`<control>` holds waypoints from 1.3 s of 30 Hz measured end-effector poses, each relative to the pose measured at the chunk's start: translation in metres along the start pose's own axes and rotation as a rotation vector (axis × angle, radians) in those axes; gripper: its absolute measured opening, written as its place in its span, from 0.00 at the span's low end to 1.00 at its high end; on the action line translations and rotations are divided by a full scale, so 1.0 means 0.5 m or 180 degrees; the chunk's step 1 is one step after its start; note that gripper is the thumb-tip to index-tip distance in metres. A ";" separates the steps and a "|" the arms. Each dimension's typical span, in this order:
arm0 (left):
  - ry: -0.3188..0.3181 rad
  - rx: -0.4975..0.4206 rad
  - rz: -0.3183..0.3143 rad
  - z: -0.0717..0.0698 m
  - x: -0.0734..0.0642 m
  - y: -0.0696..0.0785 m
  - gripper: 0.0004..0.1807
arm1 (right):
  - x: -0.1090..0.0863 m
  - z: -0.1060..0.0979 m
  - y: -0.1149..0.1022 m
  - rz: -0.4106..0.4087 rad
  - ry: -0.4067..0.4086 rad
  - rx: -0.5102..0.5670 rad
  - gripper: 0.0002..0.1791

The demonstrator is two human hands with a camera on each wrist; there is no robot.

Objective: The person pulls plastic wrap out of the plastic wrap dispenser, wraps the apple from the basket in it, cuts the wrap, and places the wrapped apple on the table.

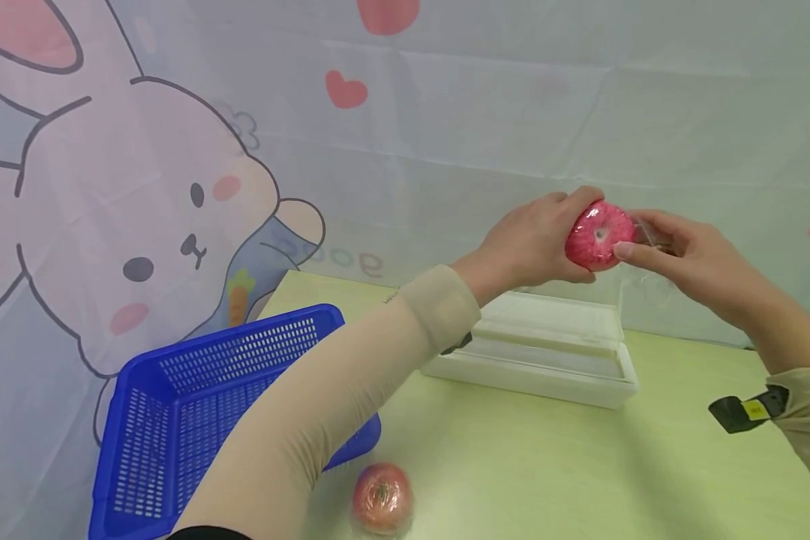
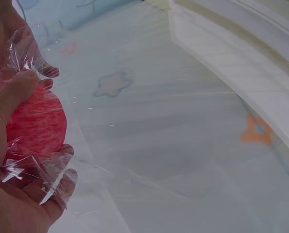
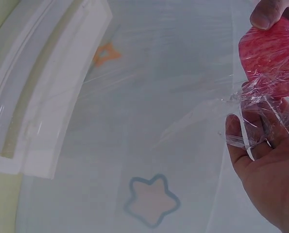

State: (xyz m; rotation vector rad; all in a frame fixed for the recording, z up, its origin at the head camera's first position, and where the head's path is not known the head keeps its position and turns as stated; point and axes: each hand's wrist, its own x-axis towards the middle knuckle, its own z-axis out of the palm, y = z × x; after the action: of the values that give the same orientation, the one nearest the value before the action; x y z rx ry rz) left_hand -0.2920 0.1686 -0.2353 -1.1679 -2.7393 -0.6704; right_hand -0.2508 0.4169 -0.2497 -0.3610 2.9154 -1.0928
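Raised over the table, a pink-red apple [image 1: 601,234] has clear cling film [image 3: 261,111] bunched around it. My left hand [image 1: 536,232] grips the apple from its left side, thumb below and fingers over the top. On the other side, my right hand [image 1: 698,259] has its thumb at the apple's edge, with curled fingers behind gathering loose film. Both wrist views show the film crumpled and shiny, with ends trailing past the fingers. Below the hands stands a white cling film dispenser [image 1: 526,375], its lid raised.
Another apple [image 1: 382,499], reddish and wrapped in film, sits at the table's near side. A blue perforated basket [image 1: 155,364] stands at the left, partly behind my left forearm. Behind the yellow-green table [image 1: 513,465] hangs a printed cloth [image 1: 472,127] with a rabbit.
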 end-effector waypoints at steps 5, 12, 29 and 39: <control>0.0039 0.0065 0.0058 -0.008 0.000 0.006 0.49 | -0.004 -0.006 -0.007 -0.0044 0.0062 0.0024 0.33; 0.0054 0.0103 0.0107 -0.017 -0.007 0.016 0.49 | -0.015 -0.011 -0.018 -0.0082 0.0142 0.0037 0.33; 0.0092 0.0692 0.0485 -0.013 -0.096 0.078 0.45 | -0.111 0.012 -0.027 -0.0391 0.0273 0.0058 0.30; 0.0334 0.0982 0.0621 -0.011 -0.123 0.093 0.43 | -0.132 0.020 -0.030 -0.0385 0.0343 0.0015 0.32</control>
State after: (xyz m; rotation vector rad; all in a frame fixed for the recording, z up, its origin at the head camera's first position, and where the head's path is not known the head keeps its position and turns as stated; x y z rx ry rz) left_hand -0.2163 0.1537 -0.2288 -1.2616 -2.4847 -0.2660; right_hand -0.1825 0.4137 -0.2523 -0.5000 3.0193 -1.1697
